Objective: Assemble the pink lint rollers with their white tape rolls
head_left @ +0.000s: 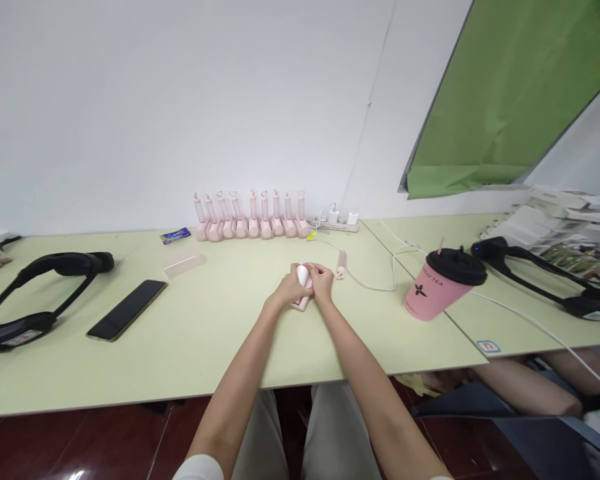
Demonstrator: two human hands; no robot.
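Over the middle of the table, both my hands are closed around one small pink-and-white device (pixel 301 303). My left hand (pixel 287 289) grips it from the left, the thumb laid across it. From the right, my right hand (pixel 322 280) pinches its upper right part with bent fingers. A rounded white part (pixel 303 274) shows between the hands, and my fingers hide much of the rest. Just right of my right hand lies a small pink tube (pixel 341 263) with a loop at its near end. A white cable (pixel 375 288) curves past this tube.
Several pink hammer-shaped devices (pixel 253 227) stand in a row by the wall, beside a power strip (pixel 335 225). Leftward lie a clear plastic piece (pixel 185 265), a phone (pixel 127 310) and a black headset (pixel 45 293). A pink cup (pixel 437 287) and another headset (pixel 540 277) stand right.
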